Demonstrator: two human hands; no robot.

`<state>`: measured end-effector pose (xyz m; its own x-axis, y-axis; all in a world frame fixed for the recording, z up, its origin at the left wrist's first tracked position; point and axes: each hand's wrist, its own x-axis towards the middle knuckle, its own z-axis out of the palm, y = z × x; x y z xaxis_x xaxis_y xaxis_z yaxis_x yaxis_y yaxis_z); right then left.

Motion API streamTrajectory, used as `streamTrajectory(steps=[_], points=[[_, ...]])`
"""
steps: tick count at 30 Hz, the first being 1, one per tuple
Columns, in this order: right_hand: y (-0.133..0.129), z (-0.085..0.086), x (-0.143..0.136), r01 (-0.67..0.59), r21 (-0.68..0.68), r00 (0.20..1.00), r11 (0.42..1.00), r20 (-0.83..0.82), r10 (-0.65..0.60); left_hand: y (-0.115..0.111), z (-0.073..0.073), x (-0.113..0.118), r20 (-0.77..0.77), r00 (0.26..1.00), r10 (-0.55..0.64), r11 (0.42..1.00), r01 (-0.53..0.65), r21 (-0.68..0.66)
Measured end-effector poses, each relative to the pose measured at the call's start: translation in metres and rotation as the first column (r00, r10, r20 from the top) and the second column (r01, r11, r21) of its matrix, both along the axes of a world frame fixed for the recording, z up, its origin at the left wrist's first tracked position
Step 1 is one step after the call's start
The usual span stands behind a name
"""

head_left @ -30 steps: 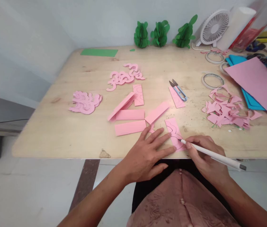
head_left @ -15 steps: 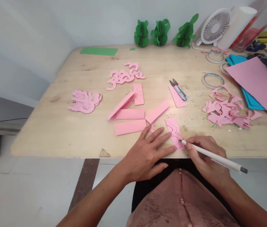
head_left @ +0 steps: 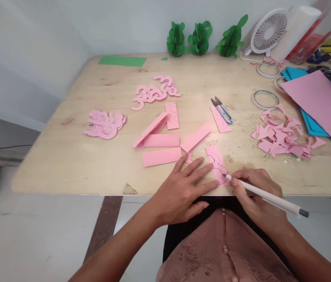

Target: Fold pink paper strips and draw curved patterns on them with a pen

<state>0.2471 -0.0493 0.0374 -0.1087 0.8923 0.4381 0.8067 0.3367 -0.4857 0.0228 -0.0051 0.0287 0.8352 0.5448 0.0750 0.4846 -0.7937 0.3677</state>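
My right hand [head_left: 258, 196] grips a white pen [head_left: 271, 197] with a dark end cap. Its tip rests on a pink paper strip [head_left: 214, 153] marked with dark curved lines, close to the table's front edge. Spread flat, my left hand [head_left: 183, 192] presses on the table, its fingertips touching the left side of that strip. Beyond the left fingers lie several folded pink strips [head_left: 161, 157]. Another pink strip with drawn curves [head_left: 171, 116] lies farther back. Blue-handled thread snips [head_left: 223, 111] rest on one more marked strip [head_left: 218, 122].
Cut pink curls [head_left: 153, 94] and a pile of cut pink shapes [head_left: 105, 124] lie to the left. Pink scraps [head_left: 283, 135], tape rolls [head_left: 263, 99] and pink and blue sheets [head_left: 318, 102] are at right. Green paper figures [head_left: 200, 39] and a white fan [head_left: 268, 33] stand behind.
The pen tip has shifted very slightly along the curve at the strip's near end. My left hand stays put. The whole view has tilted a little.
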Motion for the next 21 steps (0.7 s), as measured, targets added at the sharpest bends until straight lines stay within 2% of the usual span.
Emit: streamTrajectory(steps=[21], points=[[-0.0004, 0.0037, -0.0026, 0.001, 0.008, 1.0, 1.0, 0.02, -0.001, -0.0004, 0.0, 0.0001, 0.006, 1.0, 0.0, 1.0, 0.0, -0.004]])
